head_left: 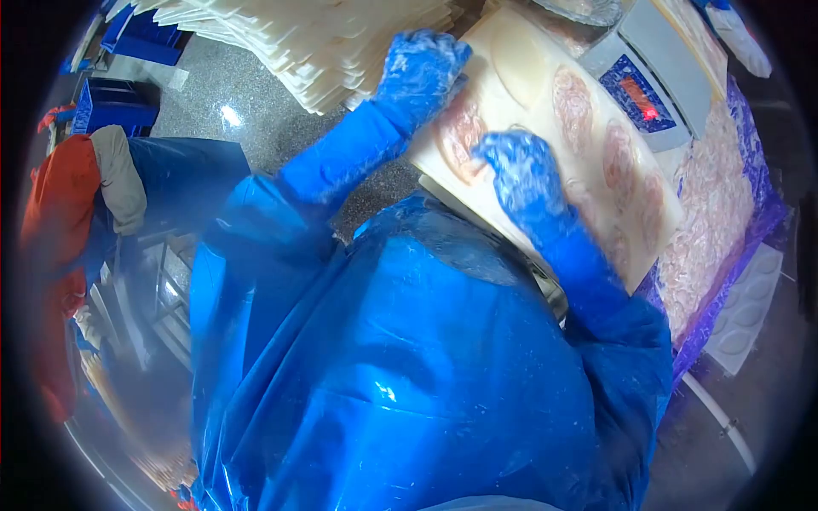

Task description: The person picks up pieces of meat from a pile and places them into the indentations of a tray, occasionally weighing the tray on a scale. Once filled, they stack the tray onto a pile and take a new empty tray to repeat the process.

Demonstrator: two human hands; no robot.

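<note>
Left hand [426,66]: fingers curled together at the edge of the mould tray [514,109]. Right hand [521,169]: fingers bunched beside 1 meat portion [460,129]; pinch not determinable. Tray lies near digital scale [669,64].

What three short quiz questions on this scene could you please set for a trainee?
1. Which colour glows on the display? A) green B) red C) white
2. True or false: the left hand and the right hand both wear blue gloves.
3. Fill in the missing word: the hollows in the white board, several with pink filling, are ____ in shape.

Key: 1 B; 2 true; 3 oval
</note>
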